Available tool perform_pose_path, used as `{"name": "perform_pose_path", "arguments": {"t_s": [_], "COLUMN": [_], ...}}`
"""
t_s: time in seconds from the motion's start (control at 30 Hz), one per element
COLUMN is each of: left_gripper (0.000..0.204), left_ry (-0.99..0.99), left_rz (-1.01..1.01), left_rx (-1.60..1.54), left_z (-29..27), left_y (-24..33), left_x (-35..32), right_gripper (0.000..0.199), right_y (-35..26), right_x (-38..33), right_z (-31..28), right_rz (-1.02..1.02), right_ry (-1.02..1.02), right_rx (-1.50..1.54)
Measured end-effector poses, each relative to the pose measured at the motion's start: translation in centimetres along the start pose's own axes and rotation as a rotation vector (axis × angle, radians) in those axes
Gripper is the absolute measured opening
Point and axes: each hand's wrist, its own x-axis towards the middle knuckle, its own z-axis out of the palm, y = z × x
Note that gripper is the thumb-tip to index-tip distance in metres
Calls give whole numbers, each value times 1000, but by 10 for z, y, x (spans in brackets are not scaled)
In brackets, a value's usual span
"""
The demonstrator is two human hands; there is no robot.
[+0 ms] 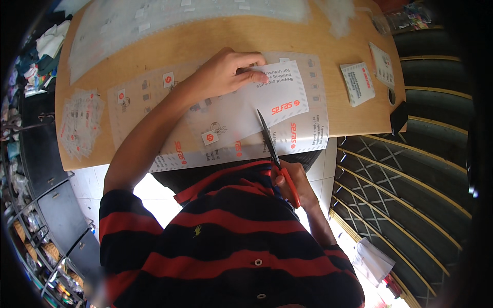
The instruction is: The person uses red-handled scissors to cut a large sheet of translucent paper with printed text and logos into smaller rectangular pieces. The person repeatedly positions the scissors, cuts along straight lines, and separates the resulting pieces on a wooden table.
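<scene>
The step in hand appears to be cutting a printed sheet to shape with scissors. The workpiece, a white printed sheet (290, 95), is at the near edge of the surface (354, 120), right of its middle, with its outer corner toward the right edge. It lies over a larger patterned sheet (317, 102), which overhangs the near edge. The left hand (231, 72) reaches across the surface and pinches the far side of the workpiece between thumb and fingers. The right hand (298, 179), off the near edge, is closed around the red handles of the scissors (271, 141); the blades point away from the body, tip against the workpiece. Blade spread cannot be told from this angle. Two small printed pieces (358, 83) lie near the right edge; a pile of printed pieces (82, 123) lies by the near left corner. A long translucent sheet (174, 23) runs along the far edge. The next move calls for keeping the workpiece taut, aligning the blades with the cutting line and keeping the left fingers clear.
</scene>
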Motion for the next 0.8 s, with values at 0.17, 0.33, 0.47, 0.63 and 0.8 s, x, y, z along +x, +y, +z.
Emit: {"name": "perform_pose_path", "arguments": {"t_s": [0.17,0.33,0.47,0.63,0.8], "left_gripper": [22,18,21,21,20], "left_ry": [-19,55,4,-4,29], "left_rz": [-32,42,-31,-28,28], "left_rx": [-33,-45,-39,-44,-40], "left_z": [0,5,-1,-1,1], "left_y": [2,-3,2,1,0], "left_x": [0,0,-1,-1,-1], "right_gripper": [30,37,36,31,29], "right_y": [2,8,-5,-3,-3], "right_x": [1,1,1,0,-1], "right_z": [0,1,-3,-2,-1], "right_rz": [-33,-34,59,31,68], "right_ry": [5,9,-26,-24,-26], "right_rx": [-3,18,73,137,53]}}
